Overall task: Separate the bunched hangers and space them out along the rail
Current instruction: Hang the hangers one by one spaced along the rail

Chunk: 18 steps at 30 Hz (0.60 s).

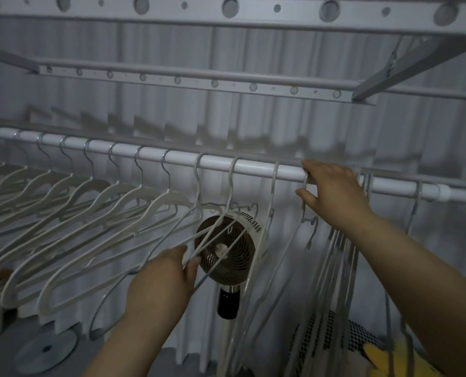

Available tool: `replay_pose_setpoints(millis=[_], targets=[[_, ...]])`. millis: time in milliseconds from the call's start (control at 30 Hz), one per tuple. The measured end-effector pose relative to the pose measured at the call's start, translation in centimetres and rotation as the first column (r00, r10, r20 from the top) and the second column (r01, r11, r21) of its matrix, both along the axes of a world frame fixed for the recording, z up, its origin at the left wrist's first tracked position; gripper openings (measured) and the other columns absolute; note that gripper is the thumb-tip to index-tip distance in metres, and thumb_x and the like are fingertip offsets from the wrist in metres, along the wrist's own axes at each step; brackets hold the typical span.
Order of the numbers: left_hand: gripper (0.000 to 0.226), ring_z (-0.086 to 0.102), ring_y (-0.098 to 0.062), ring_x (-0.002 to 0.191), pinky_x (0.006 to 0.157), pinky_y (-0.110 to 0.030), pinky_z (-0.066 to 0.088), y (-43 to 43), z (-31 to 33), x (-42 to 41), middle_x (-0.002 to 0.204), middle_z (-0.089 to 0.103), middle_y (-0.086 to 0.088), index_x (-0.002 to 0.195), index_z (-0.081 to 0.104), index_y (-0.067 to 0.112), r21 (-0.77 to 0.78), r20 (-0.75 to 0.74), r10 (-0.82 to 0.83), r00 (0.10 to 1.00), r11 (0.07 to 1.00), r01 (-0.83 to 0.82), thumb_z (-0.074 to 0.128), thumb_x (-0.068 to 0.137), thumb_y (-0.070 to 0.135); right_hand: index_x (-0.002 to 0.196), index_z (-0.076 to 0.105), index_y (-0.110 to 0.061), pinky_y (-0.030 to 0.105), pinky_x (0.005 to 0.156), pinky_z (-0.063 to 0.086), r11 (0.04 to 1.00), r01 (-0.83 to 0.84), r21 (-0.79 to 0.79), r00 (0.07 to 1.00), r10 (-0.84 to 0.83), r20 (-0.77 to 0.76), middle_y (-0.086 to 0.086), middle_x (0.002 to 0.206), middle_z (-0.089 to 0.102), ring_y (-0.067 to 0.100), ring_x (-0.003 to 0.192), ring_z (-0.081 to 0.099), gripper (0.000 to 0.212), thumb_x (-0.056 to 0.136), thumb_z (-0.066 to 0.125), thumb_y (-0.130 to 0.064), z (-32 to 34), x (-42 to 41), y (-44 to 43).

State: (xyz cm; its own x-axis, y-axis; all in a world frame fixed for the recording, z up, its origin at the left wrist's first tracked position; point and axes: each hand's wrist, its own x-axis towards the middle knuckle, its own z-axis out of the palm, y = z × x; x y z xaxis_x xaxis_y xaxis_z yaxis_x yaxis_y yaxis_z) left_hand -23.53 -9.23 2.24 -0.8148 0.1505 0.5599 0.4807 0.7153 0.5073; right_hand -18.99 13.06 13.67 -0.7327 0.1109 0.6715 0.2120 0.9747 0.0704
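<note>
Pinching a thin wire hanger (202,247) by its lower arm, the left hand (163,276) has thumb and fingers closed on the wire just in front of a small round fan (231,246). The right hand (332,191) is up at the white rail (253,168), fingers laid over the top and thumb stretched out beneath. A hanger hook (306,183) sits right at its fingertips, though whether the hand grips that hook or only rests on the rail cannot be told. The two hands are well apart, the left lower and nearer the camera. Just beyond the right hand a bunch of thin hangers (337,254) hangs packed together, and one more hanger (416,202) hangs alone farther right. To the left of the hands, a row of broad pale hangers (117,202) sits along the rail with even gaps between the hooks. Above runs a grey rack bar with round holes (193,81), with a ribbed pale backdrop (280,126) behind. A checkered item (321,338) lies at lower right, next to something yellow (375,357).
</note>
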Motion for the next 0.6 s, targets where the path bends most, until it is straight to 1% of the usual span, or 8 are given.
replay_pose_setpoints(millis=[33, 100, 133, 233, 333, 400, 500, 600], targets=[[0.035, 0.059, -0.02, 0.109, 0.082, -0.029, 0.047, -0.1, 0.1, 0.2, 0.118, 0.062, -0.003, 0.124, 0.054, 0.017, 0.012, -0.053, 0.006, 0.999, 1.0, -0.005, 0.044, 0.094, 0.034, 0.138, 0.036, -0.011, 0.032, 0.106, 0.021, 1.0, 0.0, 0.001, 1.0, 0.0, 0.002, 0.006, 0.14, 0.045, 0.025, 0.127, 0.041, 0.055, 0.089, 0.055, -0.027, 0.0, 0.0, 0.0], [0.031, 0.068, -0.026, 0.09, 0.068, -0.032, 0.053, -0.1, 0.4, 0.4, 0.098, 0.071, -0.006, 0.106, 0.066, 0.011, 0.005, -0.194, -0.054, 0.979, 0.998, 0.056, 0.056, 0.085, 0.031, 0.14, 0.032, -0.012, 0.032, 0.108, 0.02, 1.0, -0.005, 0.0, 1.0, 0.005, 0.008, 0.006, 0.143, 0.042, 0.026, 0.128, 0.039, 0.058, 0.089, 0.055, -0.028, -0.1, 0.0, 0.1], [0.032, 0.068, -0.022, 0.081, 0.062, -0.027, 0.051, 0.0, 0.6, 0.6, 0.087, 0.071, -0.003, 0.096, 0.069, 0.01, 0.032, -0.237, -0.104, 0.966, 0.993, 0.115, 0.056, 0.079, 0.034, 0.141, 0.03, -0.012, 0.032, 0.11, 0.018, 1.0, -0.01, 0.0, 1.0, 0.01, 0.011, 0.006, 0.145, 0.039, 0.025, 0.13, 0.037, 0.06, 0.089, 0.055, -0.028, -0.1, 0.1, 0.1], [0.045, 0.057, -0.003, 0.08, 0.069, -0.006, 0.035, 0.6, 1.3, 1.7, 0.086, 0.067, 0.007, 0.091, 0.07, 0.014, 0.135, -0.229, -0.312, 0.922, 0.928, 0.348, 0.039, 0.077, 0.043, 0.142, 0.027, -0.012, 0.034, 0.115, 0.012, 1.0, -0.007, 0.009, 1.0, 0.007, -0.005, 0.007, 0.15, 0.031, 0.025, 0.136, 0.03, 0.065, 0.087, 0.057, -0.028, -0.5, 0.4, 0.2], [0.038, 0.054, -0.004, 0.083, 0.06, -0.01, 0.04, 1.9, 1.9, 2.7, 0.082, 0.07, 0.006, 0.085, 0.071, 0.017, 0.068, -0.278, -0.444, 0.852, 0.876, 0.478, 0.042, 0.076, 0.04, 0.142, 0.029, -0.013, 0.037, 0.116, 0.005, 0.998, 0.066, 0.015, 0.997, -0.066, -0.028, 0.007, 0.153, 0.024, 0.024, 0.141, 0.021, 0.066, 0.086, 0.059, -0.029, -1.1, 1.5, 0.4], [0.035, 0.055, -0.008, 0.084, 0.069, -0.014, 0.046, 3.1, 1.9, 3.1, 0.08, 0.071, 0.005, 0.084, 0.071, 0.018, -0.023, -0.317, -0.502, 0.805, 0.852, 0.523, 0.045, 0.075, 0.04, 0.142, 0.027, -0.015, 0.037, 0.115, 0.001, 0.989, 0.147, 0.019, 0.989, -0.147, -0.008, 0.004, 0.154, 0.019, 0.023, 0.142, 0.013, 0.067, 0.085, 0.059, -0.03, -1.6, 2.5, 0.8], [0.037, 0.066, -0.011, 0.084, 0.08, -0.034, 0.054, 4.6, 1.5, 3.4, 0.09, 0.072, 0.007, 0.096, 0.071, 0.022, -0.131, -0.26, -0.555, 0.79, 0.831, 0.541, 0.054, 0.074, 0.046, 0.142, 0.027, -0.014, 0.041, 0.116, 0.0, 0.976, 0.216, -0.012, 0.976, -0.216, -0.033, 0.006, 0.155, 0.016, 0.026, 0.143, 0.01, 0.069, 0.083, 0.061, -0.027, -2.5, 3.9, 1.2], [0.042, 0.056, -0.009, 0.11, 0.098, -0.024, 0.04, 5.5, 1.1, 3.5, 0.118, 0.06, 0.011, 0.122, 0.055, 0.029, -0.163, -0.201, -0.589, 0.782, 0.808, 0.567, 0.056, 0.084, 0.044, 0.145, 0.02, -0.015, 0.041, 0.117, -0.002, 0.96, 0.276, -0.057, 0.96, -0.278, -0.028, 0.006, 0.156, 0.011, 0.025, 0.144, 0.007, 0.071, 0.086, 0.058, -0.029, -3.2, 5.1, 1.2]])
